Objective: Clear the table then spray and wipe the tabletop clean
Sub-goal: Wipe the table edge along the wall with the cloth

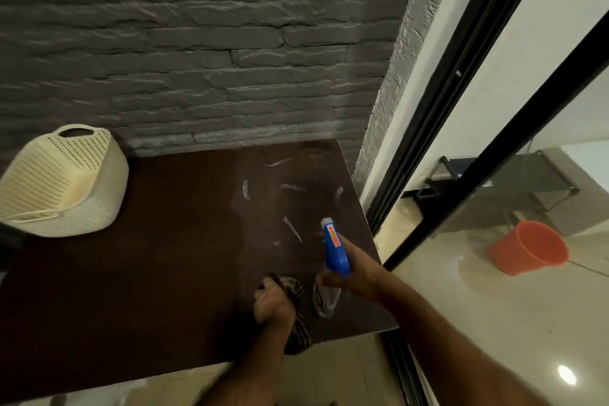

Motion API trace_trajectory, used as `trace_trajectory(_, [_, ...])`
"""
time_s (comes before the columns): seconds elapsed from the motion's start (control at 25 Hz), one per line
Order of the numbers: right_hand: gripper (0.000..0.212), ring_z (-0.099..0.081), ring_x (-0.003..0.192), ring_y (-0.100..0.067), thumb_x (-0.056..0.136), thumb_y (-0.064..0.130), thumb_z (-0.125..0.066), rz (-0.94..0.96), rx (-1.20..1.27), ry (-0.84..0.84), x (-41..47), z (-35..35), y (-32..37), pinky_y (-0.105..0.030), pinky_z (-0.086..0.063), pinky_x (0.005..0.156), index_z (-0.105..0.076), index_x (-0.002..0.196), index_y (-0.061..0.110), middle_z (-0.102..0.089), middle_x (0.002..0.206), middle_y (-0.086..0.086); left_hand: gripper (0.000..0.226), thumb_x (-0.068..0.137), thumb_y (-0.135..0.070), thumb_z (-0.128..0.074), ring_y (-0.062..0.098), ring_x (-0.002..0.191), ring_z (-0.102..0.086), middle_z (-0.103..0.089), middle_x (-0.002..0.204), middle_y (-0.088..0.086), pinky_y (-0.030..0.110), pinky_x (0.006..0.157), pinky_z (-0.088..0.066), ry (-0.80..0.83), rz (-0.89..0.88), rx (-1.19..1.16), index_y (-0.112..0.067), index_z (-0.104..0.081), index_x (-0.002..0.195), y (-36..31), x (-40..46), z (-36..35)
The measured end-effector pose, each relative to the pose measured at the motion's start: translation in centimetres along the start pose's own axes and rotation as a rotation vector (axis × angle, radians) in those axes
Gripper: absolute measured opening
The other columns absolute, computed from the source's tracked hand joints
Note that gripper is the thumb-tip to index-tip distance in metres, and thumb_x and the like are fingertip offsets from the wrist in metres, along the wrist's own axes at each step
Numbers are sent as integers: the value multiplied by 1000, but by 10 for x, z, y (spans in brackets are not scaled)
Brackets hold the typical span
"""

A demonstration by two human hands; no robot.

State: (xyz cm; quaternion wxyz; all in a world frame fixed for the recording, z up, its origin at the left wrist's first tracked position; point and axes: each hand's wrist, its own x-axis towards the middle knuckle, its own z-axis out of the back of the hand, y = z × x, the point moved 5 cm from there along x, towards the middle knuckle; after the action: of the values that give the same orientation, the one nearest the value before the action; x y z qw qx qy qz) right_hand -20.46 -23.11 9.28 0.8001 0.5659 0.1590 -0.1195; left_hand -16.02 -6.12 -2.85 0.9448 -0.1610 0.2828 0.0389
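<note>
A dark brown tabletop (148,273) fills the lower middle of the view, with pale wet streaks (292,227) on its right part. My right hand (357,277) grips a spray bottle (334,249) with a blue trigger head and a clear body, its nozzle pointing away over the streaks. My left hand (272,301) presses a dark striped cloth (295,316) onto the table near the front edge, just left of the bottle. Part of the cloth hangs over the table's front edge.
A cream perforated basket (62,181) stands at the table's back left corner. A dark stone-brick wall (197,43) backs the table. Right of the table runs a black-framed glass door (461,128); beyond it are an orange bucket (530,252) and a dark rack (514,181).
</note>
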Motion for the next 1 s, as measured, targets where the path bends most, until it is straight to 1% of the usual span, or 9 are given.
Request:
trace_trajectory(0.08, [76,-53,109,12,73,40,-76,52,49,-44,7,-4,1,-8,-46,76,-31,133,56,-54,114,34,50,96,-37,-44,27,127,-48,-49,138,20,29,104,-37,-63,32,-3,-10,-44,139,8,10,15])
trace_trajectory(0.2, [54,-61,101,7,79,45,-71,97,156,-142,36,-5,12,-7,-48,74,-40,119,63,-62,109,33,28,85,-34,-59,19,83,-63,-69,91,2,23,71,-46,11,47,-303,-18,-70,106,2,35,37])
trace_trajectory(0.28, [39,-67,91,-5,83,40,-69,87,197,-243,68,-2,25,-16,-52,71,-48,115,51,-68,101,12,19,86,-27,-61,23,80,-64,-71,88,6,31,73,-51,38,51,-589,-13,-71,93,-6,64,66])
trace_trajectory(0.4, [29,-67,81,-11,85,29,-69,60,240,-305,118,4,52,-26,-53,70,-55,110,30,-67,91,2,15,89,-23,-58,25,89,-66,-71,98,10,39,83,-54,-29,5,-807,-13,-69,94,-32,122,125])
trace_trajectory(0.56, [26,-64,79,-28,82,18,-67,-62,333,-334,192,15,79,-44,-55,76,-56,105,15,-65,93,-13,25,89,-22,-59,24,99,-64,-69,110,6,31,86,-49,-140,-127,-677,-18,-66,113,-53,201,196])
trace_trajectory(0.68, [26,-56,67,-24,83,11,-63,-102,405,-301,249,19,84,-40,-49,63,-56,107,7,-59,82,-13,37,88,-19,-62,21,100,-62,-68,115,7,28,81,-45,-247,-194,-532,-16,-61,125,-57,263,228])
trace_trajectory(0.8, [23,-54,61,-20,84,12,-61,-167,433,-237,295,18,72,-34,-46,57,-57,106,7,-57,75,-9,44,86,-17,-66,22,109,-59,-63,122,6,34,93,-47,-317,-199,-434,-18,-57,129,-59,316,239])
trace_trajectory(0.88, [20,-58,51,-13,84,16,-61,-203,409,-162,318,19,66,-26,-48,48,-58,102,10,-61,67,-3,42,85,-16,-66,22,108,-60,-63,120,6,34,91,-48,-368,-208,-383,-18,-59,126,-58,345,235])
trace_trajectory(1.0, [22,-61,53,-16,82,19,-62,-234,349,-82,346,22,61,-29,-51,52,-60,102,10,-63,65,-4,40,84,-18,-65,22,101,-62,-65,115,6,30,84,-47,-431,-238,-368,-18,-61,124,-56,378,229])
